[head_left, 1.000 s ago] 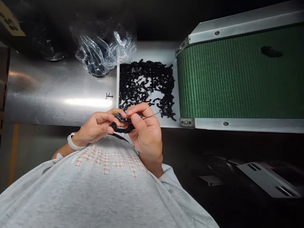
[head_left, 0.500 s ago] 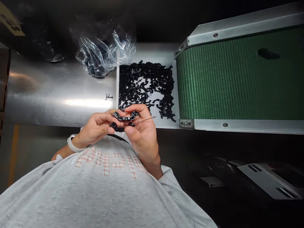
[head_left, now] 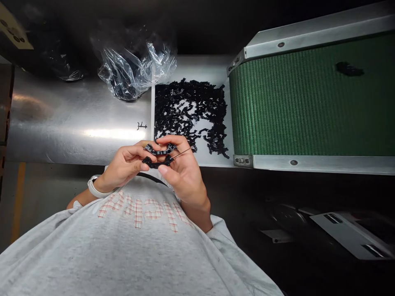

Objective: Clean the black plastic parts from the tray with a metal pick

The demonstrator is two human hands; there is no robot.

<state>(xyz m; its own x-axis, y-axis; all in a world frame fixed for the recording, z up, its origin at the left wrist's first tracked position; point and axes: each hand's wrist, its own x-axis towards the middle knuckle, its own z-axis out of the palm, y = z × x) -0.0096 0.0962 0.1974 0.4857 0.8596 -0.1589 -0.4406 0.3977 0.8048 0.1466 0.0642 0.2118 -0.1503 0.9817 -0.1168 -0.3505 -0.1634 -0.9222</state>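
Note:
Between my two hands are two curved black plastic parts, one above the other. The upper black part (head_left: 160, 152) shows a grey-edged, toothed side; the lower black part (head_left: 157, 164) is darker. My left hand (head_left: 125, 164) pinches their left ends with thumb and fingers. My right hand (head_left: 187, 174) is closed around their right side, its thumb at the lower part and its index finger over the upper one. A thin metal rod (head_left: 182, 153) sticks out to the right across the right fingers; where its inner end goes is hidden.
Behind my hands, many small black parts (head_left: 212, 107) lie spread on a white tray (head_left: 230, 160). A clear plastic bag (head_left: 126, 78) with dark contents stands on the metal table (head_left: 61, 123). At right is a green conveyor belt (head_left: 293, 107) carrying a black piece (head_left: 349, 69).
My right hand has shifted slightly left, its thumb sliding left along the lower part. The rod has moved left and tilts more steeply. My left hand stays about where it was.

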